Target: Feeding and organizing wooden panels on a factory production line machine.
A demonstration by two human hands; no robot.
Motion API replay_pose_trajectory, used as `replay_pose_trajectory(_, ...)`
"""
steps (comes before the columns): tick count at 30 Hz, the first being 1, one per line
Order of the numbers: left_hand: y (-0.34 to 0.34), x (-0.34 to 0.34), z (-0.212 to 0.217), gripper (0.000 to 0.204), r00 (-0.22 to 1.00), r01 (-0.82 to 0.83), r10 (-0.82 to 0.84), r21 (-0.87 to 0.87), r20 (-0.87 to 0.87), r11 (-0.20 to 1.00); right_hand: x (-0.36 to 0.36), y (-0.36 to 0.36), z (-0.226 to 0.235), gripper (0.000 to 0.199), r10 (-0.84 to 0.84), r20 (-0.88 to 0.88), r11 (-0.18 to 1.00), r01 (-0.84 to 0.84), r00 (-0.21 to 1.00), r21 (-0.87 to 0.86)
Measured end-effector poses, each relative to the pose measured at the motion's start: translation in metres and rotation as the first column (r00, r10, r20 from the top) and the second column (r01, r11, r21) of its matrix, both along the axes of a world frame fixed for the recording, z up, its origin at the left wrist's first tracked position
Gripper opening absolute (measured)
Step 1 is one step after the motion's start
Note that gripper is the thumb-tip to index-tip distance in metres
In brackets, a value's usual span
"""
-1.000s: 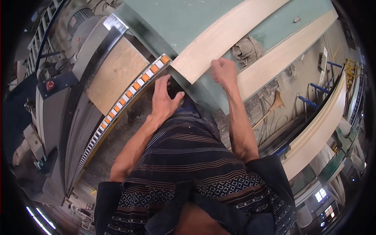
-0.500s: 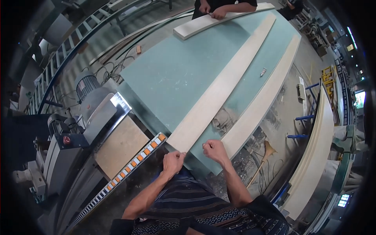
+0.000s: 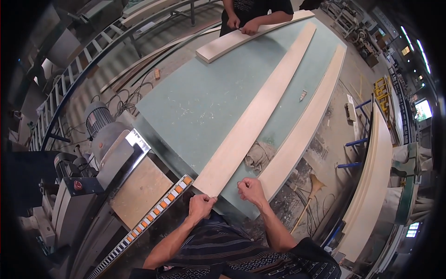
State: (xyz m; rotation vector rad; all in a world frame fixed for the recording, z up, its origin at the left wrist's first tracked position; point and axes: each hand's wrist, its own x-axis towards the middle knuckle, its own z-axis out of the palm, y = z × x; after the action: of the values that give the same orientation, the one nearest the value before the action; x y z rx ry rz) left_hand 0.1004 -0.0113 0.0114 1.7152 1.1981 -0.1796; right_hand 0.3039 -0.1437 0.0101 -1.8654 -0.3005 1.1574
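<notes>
A long pale board [image 3: 253,114] lies lengthwise on the green table [image 3: 186,111]. At its near end, my left hand [image 3: 201,207] has its fingers closed against the board's corner. Whatever is pinched there is too small to make out. My right hand [image 3: 251,190] is closed in a pinch over the table's near edge, beside the end of a second, curved pale board [image 3: 306,125]. Any thing between its fingers is hidden. A crumpled cloth [image 3: 260,156] lies between the two boards, and a small tube [image 3: 303,96] lies farther along.
Across the table, a person's hands [image 3: 246,26] work at a third pale board [image 3: 218,48]. On my left stands a machine with a motor [image 3: 98,116] and an orange-and-white segmented track [image 3: 155,211]. Stacked curved panels [image 3: 367,190] and a broom [image 3: 309,197] are at right.
The view has shifted, so the table and boards sit slightly lower and farther left. Both hands stay closed in nearly the same places by the boards.
</notes>
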Motion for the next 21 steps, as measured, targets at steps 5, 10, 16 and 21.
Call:
replay_pose_trajectory(5, 0.0005, -0.0024, -0.0074, 0.038, 1.0, 0.001, -0.001, -0.006, 0.026, 1.0, -0.0004, 0.0004, 0.0005, 0.027, -0.012, 0.011, 1.0, 0.012, 1.0, 0.002)
replay_pose_trajectory(10, 0.0014, -0.0021, -0.0058, 0.04, 1.0, -0.008, 0.009, -0.042, 0.025, 0.999, -0.0015, -0.0017, -0.0028, 0.026, -0.028, 0.003, 0.999, 0.028, 1.0, 0.014)
replay_pose_trajectory(16, 0.0018, -0.0041, -0.0098, 0.043, 1.0, -0.008, 0.009, -0.068, 0.008, 0.998, -0.0021, -0.0033, -0.0043, 0.022, -0.008, 0.013, 1.0, 0.008, 1.0, 0.03)
replay_pose_trajectory(21, 0.0028, -0.0031, -0.0088, 0.042, 1.0, -0.006, 0.006, -0.076, 0.001, 0.997, -0.0024, -0.0052, -0.0071, 0.017, -0.018, 0.001, 0.998, 0.017, 1.0, 0.068)
